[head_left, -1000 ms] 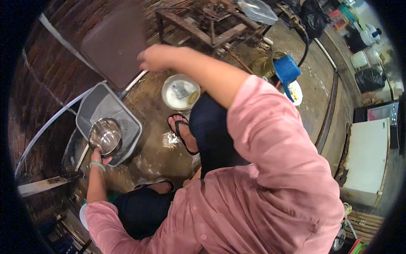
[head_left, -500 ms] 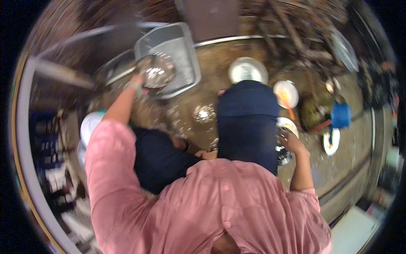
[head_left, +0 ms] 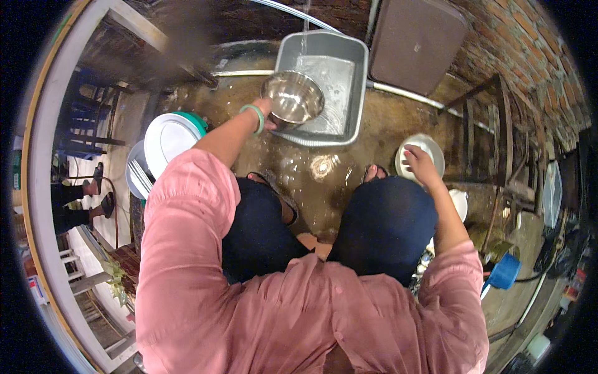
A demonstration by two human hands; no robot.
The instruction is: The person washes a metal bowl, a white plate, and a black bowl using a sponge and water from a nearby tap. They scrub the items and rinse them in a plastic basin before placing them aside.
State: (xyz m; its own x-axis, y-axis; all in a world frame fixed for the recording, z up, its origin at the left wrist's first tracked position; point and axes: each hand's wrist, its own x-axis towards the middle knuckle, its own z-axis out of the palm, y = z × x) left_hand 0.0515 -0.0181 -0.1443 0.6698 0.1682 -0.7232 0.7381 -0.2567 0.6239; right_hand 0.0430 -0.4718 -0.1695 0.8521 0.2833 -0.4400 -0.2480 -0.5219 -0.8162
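Observation:
My left hand (head_left: 264,113) grips the rim of a shiny steel bowl (head_left: 291,100). The bowl is held tilted over the left edge of a grey plastic tub (head_left: 360,112), which has water in it. From above, a thin stream of water (head_left: 304,34) runs down into the tub. Over on the right, my right hand (head_left: 420,163) hovers at a white round bowl (head_left: 438,149) on the wet floor. Its fingers are apart and hold nothing; whether they touch the bowl I cannot tell.
White and green plates (head_left: 168,140) are stacked at my left. A brown board (head_left: 414,47) leans behind the tub. Wooden framing (head_left: 498,131) stands at the right, with a blue dipper (head_left: 506,271) nearer me. More dishes lie partly hidden beside my right leg.
The view has swung, so the tub now appears farther right. My right hand has gone forward from the dishes beside my leg to the white bowl. The left keeps hold of the steel bowl.

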